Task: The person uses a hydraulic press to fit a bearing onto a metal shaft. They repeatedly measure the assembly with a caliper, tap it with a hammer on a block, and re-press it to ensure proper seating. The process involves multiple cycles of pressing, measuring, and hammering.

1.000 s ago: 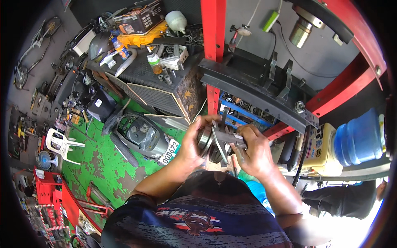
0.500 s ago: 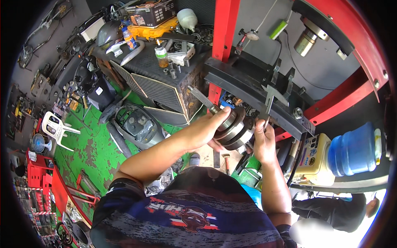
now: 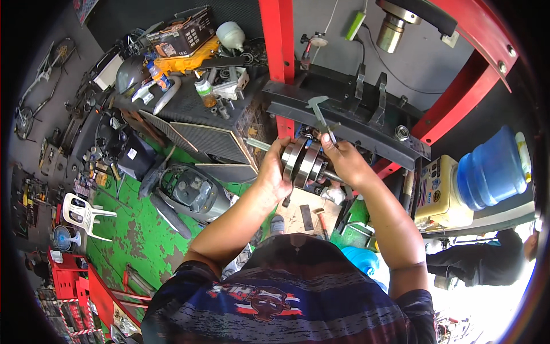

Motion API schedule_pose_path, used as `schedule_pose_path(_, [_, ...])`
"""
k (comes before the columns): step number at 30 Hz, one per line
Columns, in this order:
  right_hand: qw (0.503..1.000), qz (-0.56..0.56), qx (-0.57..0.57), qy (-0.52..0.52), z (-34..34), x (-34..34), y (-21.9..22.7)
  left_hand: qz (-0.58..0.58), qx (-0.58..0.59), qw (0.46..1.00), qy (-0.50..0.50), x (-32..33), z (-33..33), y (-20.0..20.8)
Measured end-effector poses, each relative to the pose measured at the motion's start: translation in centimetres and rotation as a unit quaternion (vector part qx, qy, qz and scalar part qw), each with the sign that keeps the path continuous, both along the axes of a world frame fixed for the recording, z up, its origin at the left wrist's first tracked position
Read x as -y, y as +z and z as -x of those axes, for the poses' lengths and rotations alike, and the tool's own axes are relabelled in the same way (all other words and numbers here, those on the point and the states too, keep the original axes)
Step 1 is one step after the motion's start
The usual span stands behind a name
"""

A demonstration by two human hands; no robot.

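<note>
Crankshaft (image 3: 302, 163) held before red frame (image 3: 278, 46)

It is gripped by the left hand (image 3: 274, 176); a caliper (image 3: 324, 121) is pinched in the right hand (image 3: 347, 161). On the desk (image 3: 186, 112), amber liquid (image 3: 209, 102) is contained in a bottle (image 3: 203, 88); metal parts (image 3: 224, 75), seemingly, are held in a white tray (image 3: 229, 92).

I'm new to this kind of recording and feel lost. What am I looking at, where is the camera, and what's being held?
There is no robot here: a person works with two bare hands. The camera sits on their head, looking down; its wide lens bends straight edges. The left hand grips what looks like a crankshaft, a shaft with thick metal discs. The right hand holds a caliper, a measuring tool; whether it also supports the crankshaft is hard to tell. Ahead stands a red frame. On the cabinet lie a box, bottles and metal parts.
</note>
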State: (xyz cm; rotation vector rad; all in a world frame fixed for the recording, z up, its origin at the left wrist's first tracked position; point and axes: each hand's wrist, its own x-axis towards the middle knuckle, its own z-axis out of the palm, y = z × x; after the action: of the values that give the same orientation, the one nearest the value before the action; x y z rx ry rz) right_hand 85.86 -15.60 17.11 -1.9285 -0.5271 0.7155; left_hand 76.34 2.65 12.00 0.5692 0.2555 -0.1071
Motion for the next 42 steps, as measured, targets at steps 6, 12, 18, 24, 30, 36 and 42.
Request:
schedule_pose_path(6, [0.962,0.121,0.246,0.012,2.1,1.4,1.7,-0.019,-0.080,0.997,0.001,0.9,2.2,-0.2])
schedule_pose_path(12, [0.957,0.047,0.283,0.047,2.4,3.1,3.9,-0.103,-0.030,0.993,0.059,0.5,2.7,1.0])
schedule_pose_path(18, [0.938,0.038,0.326,0.111,2.0,3.8,5.4,-0.101,0.004,0.992,0.069,0.3,3.3,-0.2])
schedule_pose_path(24, [0.935,0.050,0.328,0.124,1.6,3.7,5.5,-0.108,0.006,0.992,0.065,0.5,3.8,-0.1])
schedule_pose_path(30, [0.927,0.042,0.350,0.130,1.3,3.7,5.1,-0.110,-0.008,0.991,0.077,0.5,3.6,0.0])
schedule_pose_path(36, [0.926,0.022,0.353,0.130,1.2,3.7,5.1,-0.107,-0.002,0.991,0.084,0.6,3.7,-0.3])
schedule_pose_path(42, [0.893,0.005,0.435,0.116,1.3,3.8,4.5,-0.098,0.023,0.991,0.091,0.5,3.4,-1.2])
